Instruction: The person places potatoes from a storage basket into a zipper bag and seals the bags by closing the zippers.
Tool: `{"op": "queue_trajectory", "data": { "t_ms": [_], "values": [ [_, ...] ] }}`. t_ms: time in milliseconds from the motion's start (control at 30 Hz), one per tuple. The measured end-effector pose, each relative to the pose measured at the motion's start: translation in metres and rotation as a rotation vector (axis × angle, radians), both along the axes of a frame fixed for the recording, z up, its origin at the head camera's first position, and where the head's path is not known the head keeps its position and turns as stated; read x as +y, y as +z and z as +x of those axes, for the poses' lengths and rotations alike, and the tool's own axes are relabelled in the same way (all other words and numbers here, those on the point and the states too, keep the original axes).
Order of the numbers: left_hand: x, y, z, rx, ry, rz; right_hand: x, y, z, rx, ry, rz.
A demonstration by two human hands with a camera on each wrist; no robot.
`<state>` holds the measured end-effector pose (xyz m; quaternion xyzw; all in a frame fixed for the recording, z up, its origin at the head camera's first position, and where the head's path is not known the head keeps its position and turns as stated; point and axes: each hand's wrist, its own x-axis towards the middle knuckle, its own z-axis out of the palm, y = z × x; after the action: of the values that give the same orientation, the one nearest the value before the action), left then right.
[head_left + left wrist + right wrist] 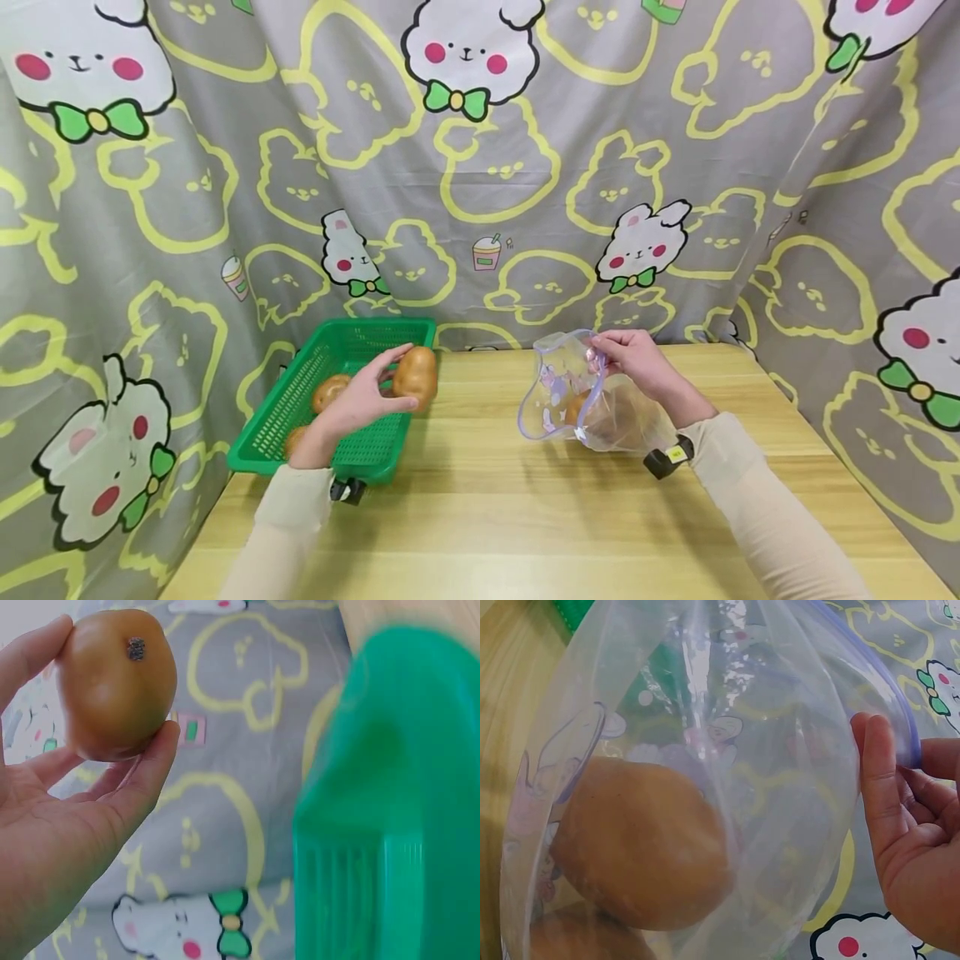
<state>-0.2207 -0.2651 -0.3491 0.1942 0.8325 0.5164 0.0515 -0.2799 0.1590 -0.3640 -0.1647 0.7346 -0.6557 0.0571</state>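
My left hand (pixel 363 400) holds a smooth orange-brown fruit (pixel 416 379) between thumb and fingers, over the right side of a green basket (pixel 330 333). A dark, rough stub (pixel 136 649) shows on this fruit in the left wrist view. Two similar brown fruits, one of them a fruit (pixel 328 392) near the middle, lie in the basket, partly covered by my hand and wrist. On the right, my right hand (pixel 637 358) pinches the purple-edged rim of a clear zip bag (pixel 555 408). The bag's mouth gapes toward the left; inside, two brown fruits (pixel 645 847) show through the plastic.
The wooden table (pixel 480 508) carries the basket at left and the bag at right, with bare wood between them. A grey patterned curtain (pixel 465 183) hangs behind the table and along both sides.
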Motion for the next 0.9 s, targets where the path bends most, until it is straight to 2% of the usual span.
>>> {"op": "queue_trajectory", "data": {
  "t_ms": [233,433,767,900],
  "values": [
    [0.029,-0.006,-0.003,0.010,-0.046,0.005,0.000,0.002,-0.001,-0.003,-0.005,0.011],
    [0.055,-0.010,-0.006,-0.001,-0.087,0.066,0.000,0.001,-0.001,-0.004,-0.003,0.000],
    [0.108,-0.019,-0.007,-0.039,-0.210,0.155,0.000,-0.001,-0.002,-0.006,0.005,-0.028],
    [0.123,-0.021,-0.006,-0.031,-0.248,0.143,-0.001,-0.002,-0.002,-0.005,0.014,-0.039]
  ]
}}
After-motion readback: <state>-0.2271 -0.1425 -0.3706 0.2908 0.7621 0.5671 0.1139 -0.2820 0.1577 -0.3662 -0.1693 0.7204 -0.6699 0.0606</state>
